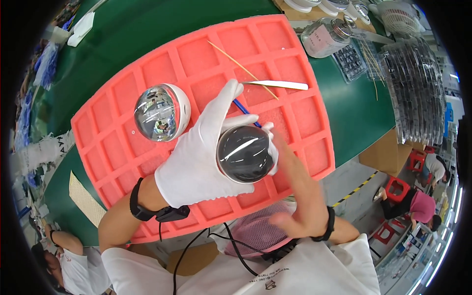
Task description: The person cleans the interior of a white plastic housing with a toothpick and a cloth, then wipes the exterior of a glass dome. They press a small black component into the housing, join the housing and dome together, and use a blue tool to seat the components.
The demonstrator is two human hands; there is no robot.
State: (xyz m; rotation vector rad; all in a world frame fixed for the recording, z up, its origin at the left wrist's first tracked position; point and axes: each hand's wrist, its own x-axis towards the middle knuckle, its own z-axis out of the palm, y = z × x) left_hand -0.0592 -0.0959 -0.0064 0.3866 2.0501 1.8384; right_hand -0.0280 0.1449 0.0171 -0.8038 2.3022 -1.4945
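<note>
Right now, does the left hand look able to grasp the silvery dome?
Probably not: the left hand is occupied holding the dark dome, though the way to the silvery dome looks free.

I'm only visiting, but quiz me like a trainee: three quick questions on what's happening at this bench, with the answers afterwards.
1. Multiple choice: what colour is the compartmented tray?
A) Green
B) Coral pink
C) Black

2. Fill in the blank: the left hand, in a white ____, holds the dark-domed ball.

3. True or false: in this picture, the mirror-domed ball lies to the right of the dark-domed ball.

Key:
1. B, coral pink.
2. Glove.
3. False; the mirror-domed ball is on the tray, to the left of the dark-domed ball.
</note>
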